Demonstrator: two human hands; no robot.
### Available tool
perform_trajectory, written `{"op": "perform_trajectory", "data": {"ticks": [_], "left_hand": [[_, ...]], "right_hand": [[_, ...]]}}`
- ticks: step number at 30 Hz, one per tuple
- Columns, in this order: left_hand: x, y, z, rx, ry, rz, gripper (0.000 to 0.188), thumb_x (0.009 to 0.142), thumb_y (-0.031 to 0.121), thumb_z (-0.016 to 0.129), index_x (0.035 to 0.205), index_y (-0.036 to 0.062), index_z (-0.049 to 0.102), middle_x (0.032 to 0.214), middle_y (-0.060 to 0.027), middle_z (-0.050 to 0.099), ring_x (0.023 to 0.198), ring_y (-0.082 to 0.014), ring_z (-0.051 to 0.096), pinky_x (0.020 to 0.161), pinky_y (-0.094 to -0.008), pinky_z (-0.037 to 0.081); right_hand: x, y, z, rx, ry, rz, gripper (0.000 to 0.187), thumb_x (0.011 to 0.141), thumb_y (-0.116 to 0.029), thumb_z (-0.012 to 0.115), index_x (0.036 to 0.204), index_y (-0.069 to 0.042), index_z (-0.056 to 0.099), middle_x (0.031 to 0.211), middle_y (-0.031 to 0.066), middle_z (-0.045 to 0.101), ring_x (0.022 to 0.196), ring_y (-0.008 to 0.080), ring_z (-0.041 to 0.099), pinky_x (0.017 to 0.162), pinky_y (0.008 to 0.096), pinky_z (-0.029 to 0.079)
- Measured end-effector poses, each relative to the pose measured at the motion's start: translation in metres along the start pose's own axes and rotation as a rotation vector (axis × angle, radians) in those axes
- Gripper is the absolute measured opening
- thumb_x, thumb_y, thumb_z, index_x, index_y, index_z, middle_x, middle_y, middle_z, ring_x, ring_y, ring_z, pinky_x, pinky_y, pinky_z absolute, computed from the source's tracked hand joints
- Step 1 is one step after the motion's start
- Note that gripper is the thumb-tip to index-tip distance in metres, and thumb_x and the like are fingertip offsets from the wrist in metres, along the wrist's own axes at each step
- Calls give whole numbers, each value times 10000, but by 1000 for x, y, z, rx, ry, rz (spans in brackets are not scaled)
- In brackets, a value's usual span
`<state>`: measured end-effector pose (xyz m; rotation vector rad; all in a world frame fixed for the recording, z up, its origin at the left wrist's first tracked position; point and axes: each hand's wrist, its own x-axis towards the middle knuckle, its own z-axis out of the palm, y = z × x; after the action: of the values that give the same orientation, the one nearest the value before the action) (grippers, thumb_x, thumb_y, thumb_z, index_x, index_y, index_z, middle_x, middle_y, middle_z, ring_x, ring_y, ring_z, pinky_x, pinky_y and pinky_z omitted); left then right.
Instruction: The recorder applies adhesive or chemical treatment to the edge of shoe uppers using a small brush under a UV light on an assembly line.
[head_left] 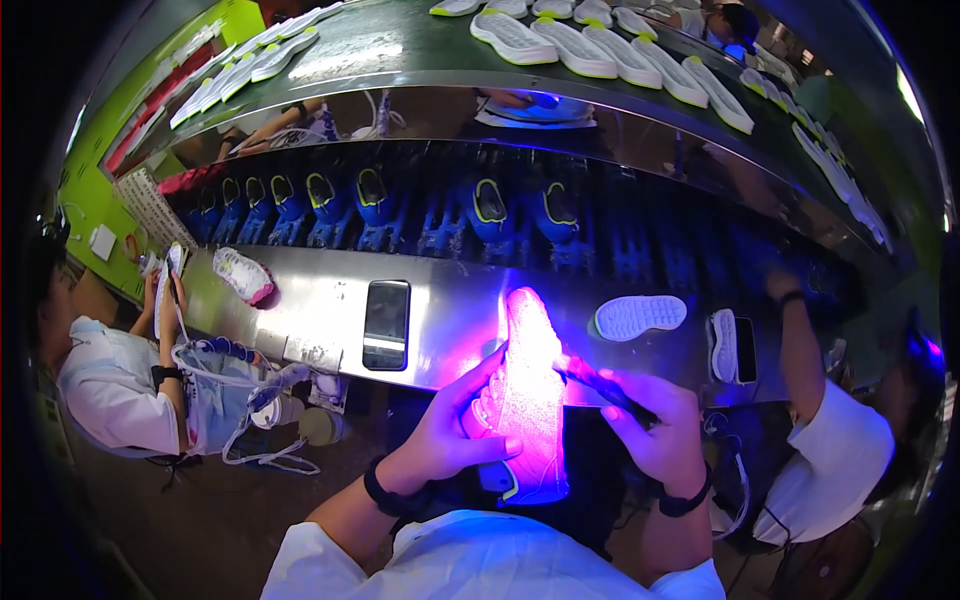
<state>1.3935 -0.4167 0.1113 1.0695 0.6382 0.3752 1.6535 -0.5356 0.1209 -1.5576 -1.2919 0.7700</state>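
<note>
My left hand (445, 430) is wrapped round the side of a shoe upper (535, 420), thumb across its near part and fingers along its left edge. The shoe points away from me and glows pink and white under violet light, so its surface detail is washed out. In my right hand (655, 420) is a dark-handled brush (615, 390). The brush's tip meets the shoe's right edge, and its bristles are lost in the glare. Beyond the shoe, to the right, a white shoe sole (640, 317) lies tread side up on the metal bench.
A black phone (387, 325) and a white-and-pink shoe (243, 276) lie on the metal bench (450, 290). Several blue shoes (370, 200) stand in a rack behind. White soles (600, 55) line the upper green belt (390, 45). Co-workers (120, 385) (835, 455) work either side.
</note>
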Motion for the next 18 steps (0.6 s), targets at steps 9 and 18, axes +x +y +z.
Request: {"op": "perform_trajectory", "data": {"ticks": [9, 18], "left_hand": [[95, -30, -81, 403, 260, -2, 783, 901, 43, 784, 1566, -17, 375, 1383, -139, 609, 1200, -192, 634, 1044, -340, 528], [287, 64, -221, 1383, 592, -324, 487, 865, 450, 692, 1120, 38, 745, 1068, -196, 766, 1006, -368, 743, 912, -462, 578]], "right_hand": [[-75, 116, 21, 141, 54, 308, 428, 888, -60, 775, 1303, -5, 686, 1047, 125, 753, 897, 240, 716, 825, 336, 550], [-98, 130, 5, 432, 332, 715, 528, 1019, -47, 587, 1526, 7, 447, 967, 103, 686, 639, 92, 562, 526, 227, 443]]}}
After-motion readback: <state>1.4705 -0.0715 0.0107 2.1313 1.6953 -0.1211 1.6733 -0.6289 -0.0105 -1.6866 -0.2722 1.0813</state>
